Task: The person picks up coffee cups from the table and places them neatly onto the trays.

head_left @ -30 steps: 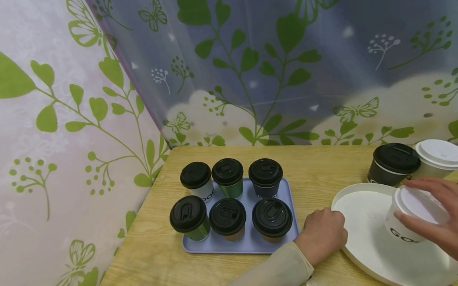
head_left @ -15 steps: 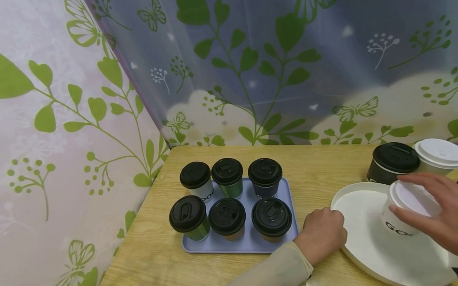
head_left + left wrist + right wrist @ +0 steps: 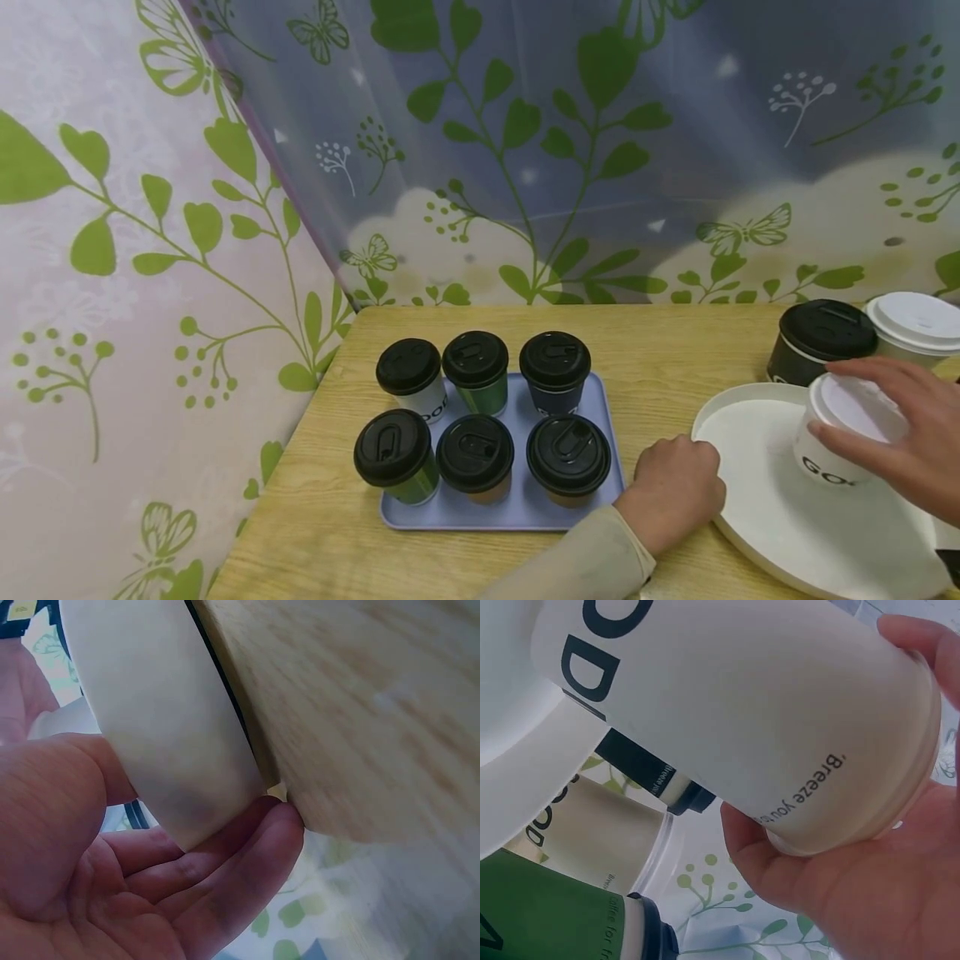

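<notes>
My right hand (image 3: 911, 429) holds a white paper cup (image 3: 825, 462) with a white lid, upright over the round white tray (image 3: 723, 521). Thumb and fingers span the lid's rim; the right wrist view shows them around the lidded end of the cup (image 3: 735, 712), which bears dark print. At the tray's left edge, my left hand (image 3: 675, 496) grips the rim. Seen from the left wrist, its thumb lies on one side of the tray wall (image 3: 161, 712) and its fingers (image 3: 240, 892) curl against the lower edge.
Left of the hands, a lavender tray (image 3: 517, 521) carries several black-lidded paper cups in two rows. A dark cup (image 3: 798, 362) with a black lid and a white-lidded cup (image 3: 918, 321) stand behind the round tray. A green cup (image 3: 547, 907) shows in the right wrist view. Patterned cloth (image 3: 600, 208) hangs behind the table.
My right hand and the white cup have moved left and slightly toward the back across the round tray. The left hand keeps its place on the rim.
</notes>
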Demonstrator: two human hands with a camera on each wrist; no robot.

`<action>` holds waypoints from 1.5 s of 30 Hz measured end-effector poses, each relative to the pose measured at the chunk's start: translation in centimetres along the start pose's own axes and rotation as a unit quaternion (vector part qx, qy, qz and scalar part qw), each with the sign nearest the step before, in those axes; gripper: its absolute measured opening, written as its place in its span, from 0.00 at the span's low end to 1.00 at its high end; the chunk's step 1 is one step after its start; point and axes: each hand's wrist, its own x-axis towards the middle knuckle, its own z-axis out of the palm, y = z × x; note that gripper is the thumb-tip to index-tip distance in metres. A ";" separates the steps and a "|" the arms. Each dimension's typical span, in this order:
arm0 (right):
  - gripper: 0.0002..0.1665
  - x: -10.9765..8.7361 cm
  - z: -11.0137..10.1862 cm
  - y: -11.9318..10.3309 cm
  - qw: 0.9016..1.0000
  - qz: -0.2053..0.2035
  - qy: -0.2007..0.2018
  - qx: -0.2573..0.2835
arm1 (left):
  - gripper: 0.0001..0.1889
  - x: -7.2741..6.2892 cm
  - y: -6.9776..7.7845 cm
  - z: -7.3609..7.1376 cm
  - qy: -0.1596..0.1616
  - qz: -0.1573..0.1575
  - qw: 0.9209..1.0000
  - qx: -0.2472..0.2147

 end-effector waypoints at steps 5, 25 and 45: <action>0.45 0.4 0.0 -0.1 1.000 -0.009 -0.006 -0.007 | 0.13 0.0 0.0 0.0 0.004 0.002 1.000 0.000; 0.44 1.2 0.1 0.8 1.000 -0.019 0.015 -0.007 | 0.13 0.0 0.1 0.1 -0.003 0.000 1.000 -0.003; 0.46 2.1 0.0 1.4 1.000 -0.014 -0.003 -0.009 | 0.13 0.1 0.1 0.0 -0.010 -0.004 1.000 -0.004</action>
